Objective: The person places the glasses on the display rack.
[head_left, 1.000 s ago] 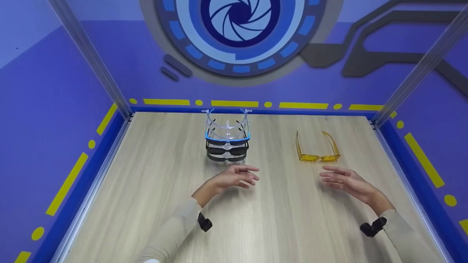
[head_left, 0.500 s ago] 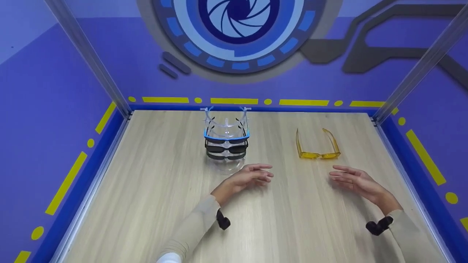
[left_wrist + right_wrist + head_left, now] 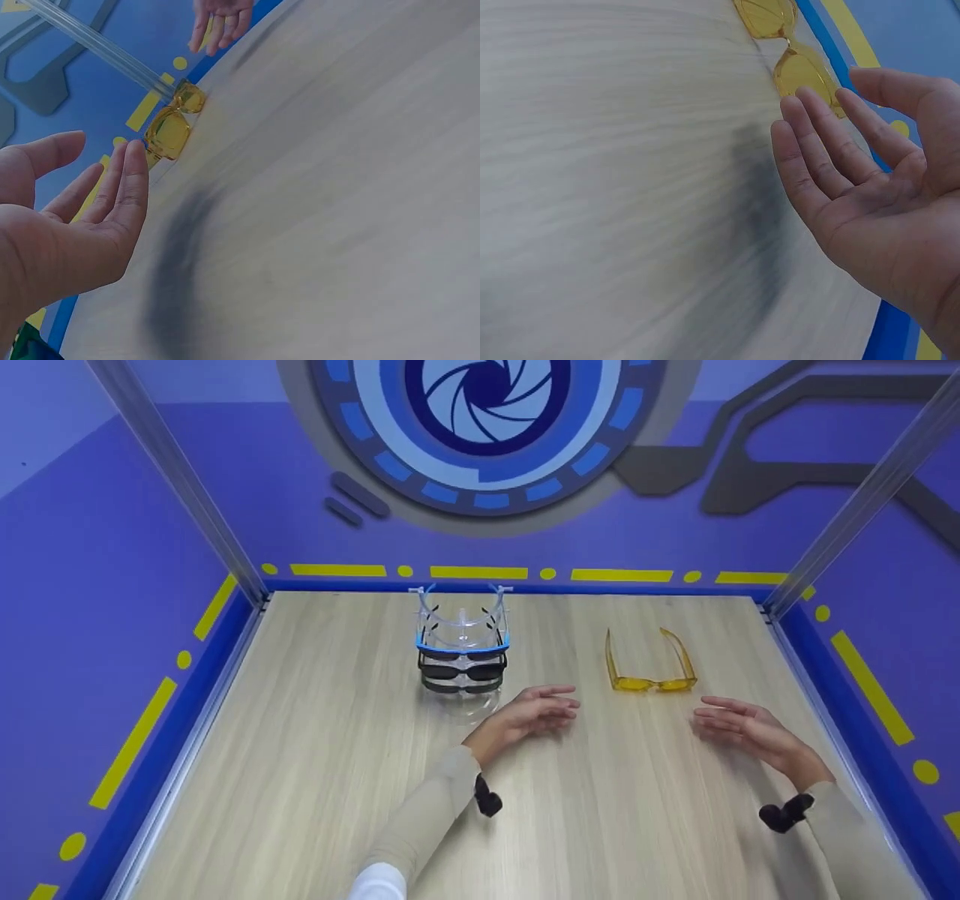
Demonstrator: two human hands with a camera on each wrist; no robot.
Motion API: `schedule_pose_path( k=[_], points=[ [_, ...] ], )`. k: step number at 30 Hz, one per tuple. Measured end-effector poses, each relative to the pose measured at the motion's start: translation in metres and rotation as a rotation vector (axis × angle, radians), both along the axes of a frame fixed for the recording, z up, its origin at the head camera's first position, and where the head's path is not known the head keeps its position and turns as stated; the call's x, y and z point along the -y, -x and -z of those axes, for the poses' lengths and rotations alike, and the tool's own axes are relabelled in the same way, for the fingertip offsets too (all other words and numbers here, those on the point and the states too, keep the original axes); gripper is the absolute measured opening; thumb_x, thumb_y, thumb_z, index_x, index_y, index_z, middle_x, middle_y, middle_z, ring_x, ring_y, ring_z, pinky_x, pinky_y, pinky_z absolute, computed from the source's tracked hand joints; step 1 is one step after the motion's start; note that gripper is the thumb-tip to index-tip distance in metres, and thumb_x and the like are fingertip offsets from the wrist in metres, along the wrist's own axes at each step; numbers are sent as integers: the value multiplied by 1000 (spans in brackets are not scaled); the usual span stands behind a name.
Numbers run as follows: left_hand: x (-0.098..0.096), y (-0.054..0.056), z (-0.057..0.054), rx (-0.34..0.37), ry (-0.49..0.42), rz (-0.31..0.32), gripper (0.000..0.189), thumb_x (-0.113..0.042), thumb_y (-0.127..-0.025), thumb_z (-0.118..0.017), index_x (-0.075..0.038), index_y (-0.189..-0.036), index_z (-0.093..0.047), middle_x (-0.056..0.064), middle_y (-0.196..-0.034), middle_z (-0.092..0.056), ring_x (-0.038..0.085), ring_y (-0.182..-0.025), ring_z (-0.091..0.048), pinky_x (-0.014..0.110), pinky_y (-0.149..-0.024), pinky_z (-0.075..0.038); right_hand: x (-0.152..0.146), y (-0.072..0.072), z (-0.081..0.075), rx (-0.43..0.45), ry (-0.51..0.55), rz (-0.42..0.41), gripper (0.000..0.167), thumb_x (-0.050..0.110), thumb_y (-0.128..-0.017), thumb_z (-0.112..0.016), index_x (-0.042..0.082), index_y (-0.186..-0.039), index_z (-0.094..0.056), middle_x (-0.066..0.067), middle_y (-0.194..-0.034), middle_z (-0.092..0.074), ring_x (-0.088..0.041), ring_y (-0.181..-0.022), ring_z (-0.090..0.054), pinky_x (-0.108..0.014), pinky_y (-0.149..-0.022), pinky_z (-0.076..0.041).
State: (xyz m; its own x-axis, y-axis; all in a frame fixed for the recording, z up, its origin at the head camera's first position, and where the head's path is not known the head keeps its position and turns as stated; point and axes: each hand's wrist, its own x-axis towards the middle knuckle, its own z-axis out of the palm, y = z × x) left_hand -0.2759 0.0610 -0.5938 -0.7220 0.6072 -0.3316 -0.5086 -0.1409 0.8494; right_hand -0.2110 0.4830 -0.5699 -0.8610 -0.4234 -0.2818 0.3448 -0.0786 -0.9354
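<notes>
A pair of yellow-tinted glasses (image 3: 634,684) rests on the table with its temples stretched toward the back wall. To its left and nearer the front, my left hand (image 3: 529,716) hovers with relaxed fingers, holding nothing. My right hand (image 3: 754,735) is in front of the glasses and to their right, palm turned inward, also holding nothing. In the left wrist view the left fingertips overlap the edge of the glasses (image 3: 169,135). The right wrist view has the glasses (image 3: 806,71) just beyond the right fingertips.
Left of centre, a clear display stand (image 3: 463,619) bears several sunglasses (image 3: 463,670), the top pair with a blue upper rim. The wooden table (image 3: 300,750) is enclosed by blue-purple walls (image 3: 75,585) and metal corner posts (image 3: 187,487).
My left hand has moved to the right, away from the stand's base and closer to the yellow glasses. My right hand has shifted slightly right. The glasses and stand stay put.
</notes>
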Motion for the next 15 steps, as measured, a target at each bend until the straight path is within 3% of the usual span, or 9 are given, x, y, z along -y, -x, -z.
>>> schedule_pose_path(
  k=[6, 15],
  points=[
    [-13, 15, -3, 3, 6, -57, 50, -4, -100, -61, -4, -149, -50, 15, -137, -66, 25, -122, -67, 49, -116, -45, -7, 14, -11, 14, -65, 81, 31, 10, -110, -45, 26, -130, -62, 8, -123, -74, -8, -120, -68, -25, -102, -55],
    [-43, 28, 6, 62, 1, -118, 51, 0, -101, -57, -4, -150, -48, 19, -142, -62, 29, -125, -64, 50, -115, -47, -17, 26, -11, 59, -50, 188, 32, 6, -110, -42, 25, -128, -60, 12, -117, -74, -4, -112, -69, -21, -100, -55]
  ],
)
